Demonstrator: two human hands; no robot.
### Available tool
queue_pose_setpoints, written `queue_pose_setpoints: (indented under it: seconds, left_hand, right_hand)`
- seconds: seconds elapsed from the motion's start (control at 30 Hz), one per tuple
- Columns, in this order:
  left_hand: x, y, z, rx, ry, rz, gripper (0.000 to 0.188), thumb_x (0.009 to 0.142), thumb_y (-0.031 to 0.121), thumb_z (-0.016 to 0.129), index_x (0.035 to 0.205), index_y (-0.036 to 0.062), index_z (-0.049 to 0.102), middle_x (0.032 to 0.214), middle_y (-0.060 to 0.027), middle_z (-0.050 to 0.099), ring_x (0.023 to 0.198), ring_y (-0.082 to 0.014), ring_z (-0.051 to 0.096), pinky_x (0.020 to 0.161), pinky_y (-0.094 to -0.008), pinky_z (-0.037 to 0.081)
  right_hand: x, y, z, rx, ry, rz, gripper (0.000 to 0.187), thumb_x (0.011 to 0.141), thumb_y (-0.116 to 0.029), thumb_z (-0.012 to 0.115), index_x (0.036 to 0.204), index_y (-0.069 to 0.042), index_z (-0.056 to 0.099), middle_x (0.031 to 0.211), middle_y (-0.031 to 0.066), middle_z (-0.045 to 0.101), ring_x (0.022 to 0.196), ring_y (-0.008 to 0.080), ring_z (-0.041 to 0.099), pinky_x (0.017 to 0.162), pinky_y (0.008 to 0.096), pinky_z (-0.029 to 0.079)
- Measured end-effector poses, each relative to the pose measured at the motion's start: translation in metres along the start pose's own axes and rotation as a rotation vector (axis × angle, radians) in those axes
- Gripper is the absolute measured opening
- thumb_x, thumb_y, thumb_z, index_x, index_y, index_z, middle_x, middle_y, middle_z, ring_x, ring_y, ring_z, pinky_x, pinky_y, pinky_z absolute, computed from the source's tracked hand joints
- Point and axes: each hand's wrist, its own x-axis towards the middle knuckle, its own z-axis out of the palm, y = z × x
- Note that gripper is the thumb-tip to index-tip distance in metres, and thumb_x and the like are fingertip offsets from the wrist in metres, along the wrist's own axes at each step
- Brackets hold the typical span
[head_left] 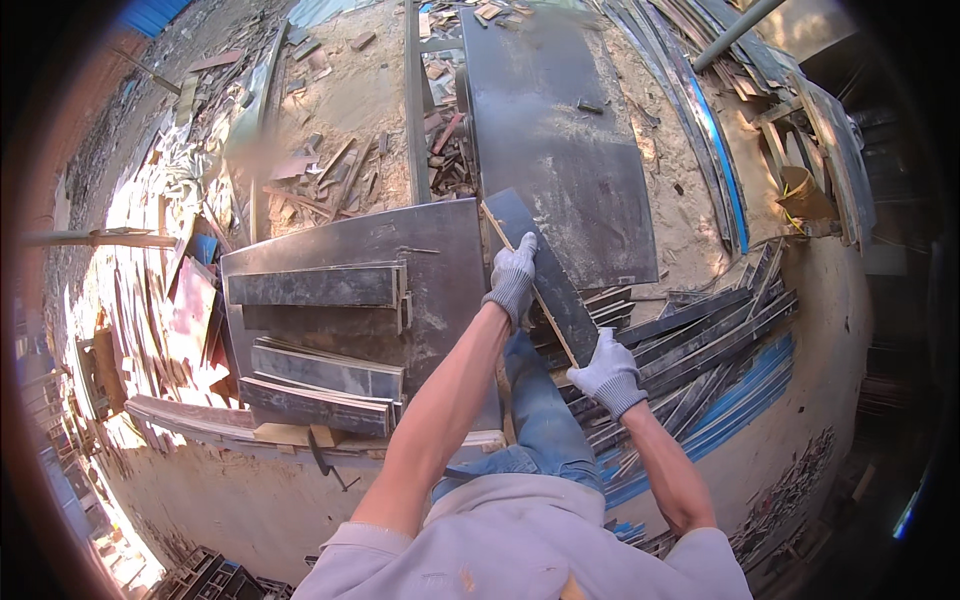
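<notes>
A dark plywood strip (557, 295) with a pale raw edge slants in front of me, gripped in both gloved hands. My left hand (514, 274) is closed around its edge near the upper end. At its lower end, my right hand (607, 374) is closed on the corner. To the left lies a dark panel (440, 300) bearing several cut strips: one group (312, 287) towards the back and another (318, 404) by the near edge. Part of the pile of dark strips (690, 345) on my right is hidden behind the held strip.
Beyond my hands stretches a large dark, sawdust-covered sheet (560, 150), with a metal rail (413, 120) at its left. Wood scraps (345, 175) litter the sandy ground. Blue-edged strips (745, 390) lie at right, and a clamp-like metal piece (322, 455) hangs below the panel.
</notes>
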Motion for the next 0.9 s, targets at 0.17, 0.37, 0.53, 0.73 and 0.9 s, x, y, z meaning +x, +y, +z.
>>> queue_pose_setpoints:
  seconds: [0.17, 0.37, 0.53, 0.73, 0.9]
  left_hand:
    - [0.055, 0.029, 0.01, 0.301, -0.032, -0.032, 0.047, 0.105, 0.037, 0.063, 0.13, -0.0029, 0.066, 0.129, -0.023, 0.072, 0.116, -0.0374, 0.072, 0.097, -0.046, 0.058]
    - [0.091, 0.036, 0.019, 0.499, -0.073, 0.203, 0.057, 0.116, 0.039, 0.028, 0.127, -0.0014, 0.068, 0.129, -0.0248, 0.071, 0.121, -0.0386, 0.068, 0.1, -0.0467, 0.056]
    - [0.113, 0.036, 0.012, 0.649, 0.003, 0.357, 0.057, 0.115, 0.039, 0.031, 0.123, -0.0021, 0.07, 0.123, -0.0244, 0.073, 0.118, -0.0395, 0.069, 0.098, -0.0469, 0.057]
    - [0.114, 0.04, 0.011, 0.86, 0.026, 0.561, 0.027, 0.108, 0.013, 0.046, 0.118, 0.0009, 0.068, 0.114, -0.024, 0.074, 0.11, -0.0388, 0.073, 0.09, -0.0471, 0.059]
    - [0.125, 0.034, 0.005, 1.054, 0.1, 0.808, 0.02, 0.097, -0.001, 0.057, 0.114, 0.0027, 0.067, 0.11, -0.0235, 0.074, 0.107, -0.038, 0.074, 0.086, -0.0463, 0.061]
  right_hand:
    - [0.043, -0.025, -0.013, -0.074, -0.017, 0.025, 0.069, 0.073, -0.032, 0.083, 0.122, 0.006, 0.052, 0.105, 0.0311, 0.074, 0.103, 0.0448, 0.074, 0.093, 0.0496, 0.06]
    - [0.075, -0.037, -0.027, -0.118, -0.022, 0.028, 0.064, 0.076, -0.028, 0.081, 0.122, 0.006, 0.052, 0.105, 0.0312, 0.075, 0.103, 0.0441, 0.075, 0.092, 0.0493, 0.06]
    - [0.083, -0.048, -0.035, -0.13, -0.032, 0.007, 0.065, 0.076, -0.028, 0.081, 0.122, 0.007, 0.051, 0.107, 0.0317, 0.074, 0.104, 0.0442, 0.075, 0.093, 0.0489, 0.06]
    - [0.088, -0.05, -0.036, -0.117, -0.017, 0.005, 0.067, 0.076, -0.029, 0.082, 0.122, 0.008, 0.051, 0.107, 0.0318, 0.074, 0.105, 0.0445, 0.075, 0.093, 0.0487, 0.06]
    - [0.094, -0.053, -0.036, -0.114, -0.023, -0.011, 0.068, 0.076, -0.029, 0.082, 0.123, 0.009, 0.051, 0.108, 0.033, 0.074, 0.105, 0.045, 0.075, 0.094, 0.0485, 0.06]
